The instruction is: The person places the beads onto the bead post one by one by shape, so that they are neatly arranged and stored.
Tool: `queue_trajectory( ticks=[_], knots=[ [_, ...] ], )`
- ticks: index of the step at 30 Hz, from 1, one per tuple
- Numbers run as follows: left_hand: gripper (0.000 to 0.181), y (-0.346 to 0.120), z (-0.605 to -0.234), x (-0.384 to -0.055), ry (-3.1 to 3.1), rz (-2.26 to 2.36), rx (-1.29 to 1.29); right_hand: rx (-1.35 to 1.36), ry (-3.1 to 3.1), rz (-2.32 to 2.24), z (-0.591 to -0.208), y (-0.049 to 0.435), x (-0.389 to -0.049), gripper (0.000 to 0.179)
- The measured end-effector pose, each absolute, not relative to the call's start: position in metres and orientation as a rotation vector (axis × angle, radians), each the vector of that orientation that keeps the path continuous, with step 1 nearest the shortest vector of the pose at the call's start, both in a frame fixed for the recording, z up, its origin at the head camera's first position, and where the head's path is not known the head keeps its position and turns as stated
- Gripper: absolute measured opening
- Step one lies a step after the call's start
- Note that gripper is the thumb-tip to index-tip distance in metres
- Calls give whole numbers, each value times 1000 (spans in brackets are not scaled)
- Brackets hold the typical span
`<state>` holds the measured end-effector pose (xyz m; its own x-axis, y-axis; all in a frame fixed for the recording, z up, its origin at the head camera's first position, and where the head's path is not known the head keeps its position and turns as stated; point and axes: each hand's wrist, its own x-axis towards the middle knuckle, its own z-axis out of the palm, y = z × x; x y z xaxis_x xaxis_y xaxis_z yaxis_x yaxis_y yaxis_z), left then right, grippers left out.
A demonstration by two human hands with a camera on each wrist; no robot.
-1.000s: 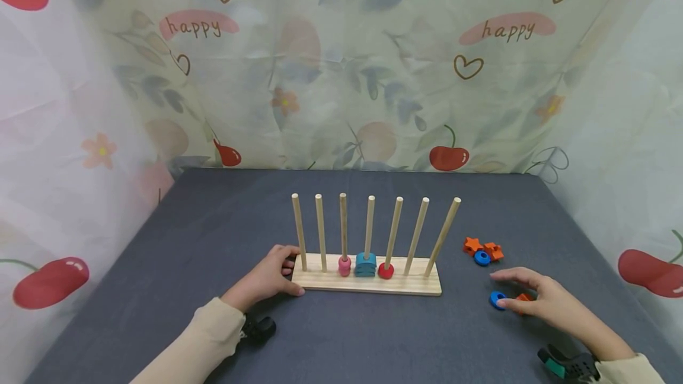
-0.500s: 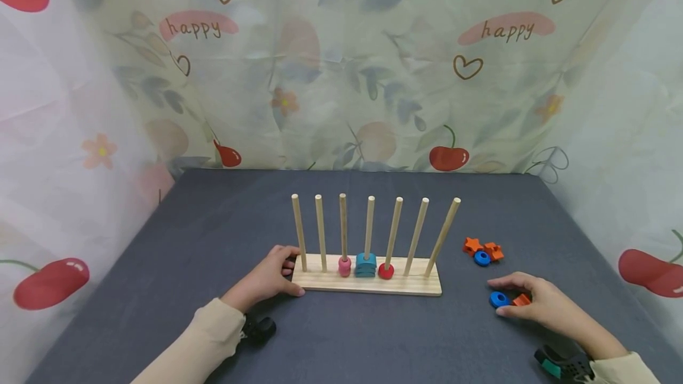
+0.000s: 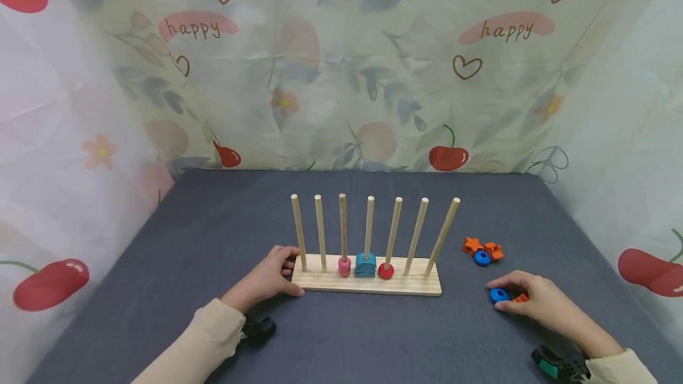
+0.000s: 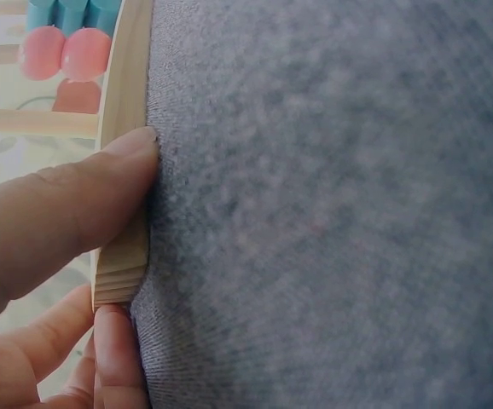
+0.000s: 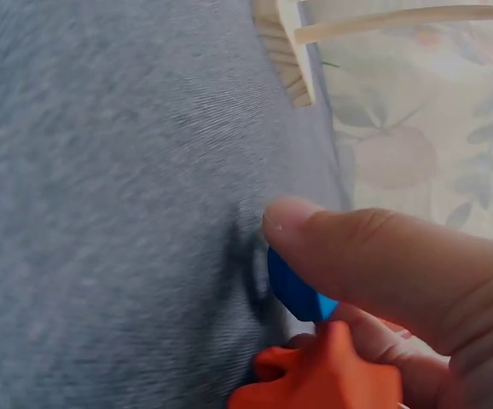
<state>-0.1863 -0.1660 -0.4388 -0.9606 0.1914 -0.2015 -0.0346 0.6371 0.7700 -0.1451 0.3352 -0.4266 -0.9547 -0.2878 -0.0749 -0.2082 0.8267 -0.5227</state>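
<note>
A wooden peg rack (image 3: 320,282) with several upright pegs stands on the dark cloth. My left hand (image 3: 271,271) grips its left end; in the left wrist view the thumb (image 4: 76,200) lies along the front edge with fingers round the end. On the middle pegs sit pink beads (image 3: 344,266), teal blocks (image 3: 366,265) and a red bead (image 3: 386,271). To the right of the rack, my right hand (image 3: 539,298) pinches a blue ring (image 3: 498,295) between thumb and fingers. An orange piece (image 5: 323,379) lies beside that ring, partly hidden by the hand.
Farther back on the right lie an orange star (image 3: 472,246), another orange piece (image 3: 494,252) and a second blue ring (image 3: 482,258), close together. A patterned curtain (image 3: 341,76) encloses the table (image 3: 229,206) at the back and sides.
My right hand has shifted slightly left, and its thumb and fingers have come in around the blue ring, which has moved slightly. The left hand and rack have stayed put.
</note>
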Motion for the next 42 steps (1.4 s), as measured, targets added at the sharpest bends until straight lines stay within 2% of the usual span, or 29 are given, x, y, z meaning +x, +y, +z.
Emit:
queue_trajectory(
  ticks=[9, 18, 31, 42],
  knots=[
    [80, -167, -440, -186, 2587, 1248, 140, -320, 2872, -855, -406, 324, -145, 37],
    [80, -167, -438, -186, 2588, 1240, 136, -321, 2911, -1131, -381, 294, -139, 42],
    [79, -167, -439, -186, 2584, 1245, 148, -641, 2967, -1437, -350, 235, -119, 37],
    [79, -167, -435, -185, 2575, 1246, 146, -785, 2921, -1640, -323, 200, -110, 36]
  ],
)
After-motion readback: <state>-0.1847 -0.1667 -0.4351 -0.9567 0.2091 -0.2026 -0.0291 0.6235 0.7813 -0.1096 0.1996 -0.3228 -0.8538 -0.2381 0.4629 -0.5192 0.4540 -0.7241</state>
